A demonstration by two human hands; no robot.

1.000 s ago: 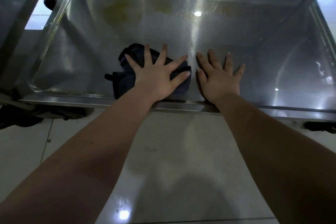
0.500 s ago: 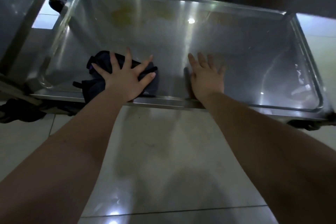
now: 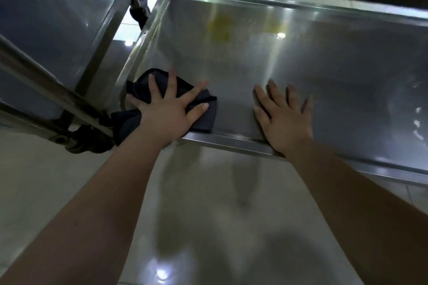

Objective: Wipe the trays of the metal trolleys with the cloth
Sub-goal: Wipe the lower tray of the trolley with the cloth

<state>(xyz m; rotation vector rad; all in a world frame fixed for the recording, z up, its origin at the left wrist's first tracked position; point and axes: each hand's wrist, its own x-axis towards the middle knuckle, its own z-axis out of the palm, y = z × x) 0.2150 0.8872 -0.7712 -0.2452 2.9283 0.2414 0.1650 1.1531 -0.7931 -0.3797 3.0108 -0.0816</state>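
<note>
Left hand point(image 3: 166, 109) lies flat on the dark cloth point(image 3: 205, 118), fingers straight and splayed. It presses the cloth down and grips nothing. The cloth sits in the tray's point(image 3: 335, 71) near-left corner, left of frame centre, with one end spilling past the corner rim. Right hand point(image 3: 287, 120) is flat and empty on bare steel just right of centre, apart from the cloth; looks like bracing.

Step in hand, as I read it: wiping the tray floor.
- Keep palm pressure even and overlap the strokes from this corner outward.
- Gather the loose end so it doesn't drag near the caster point(image 3: 85, 139).
- The yellowish stain point(image 3: 220, 28), upper centre, looks unwiped and likely needs repeat passes.
- Lift the right hand ahead of the cloth's path.
</note>
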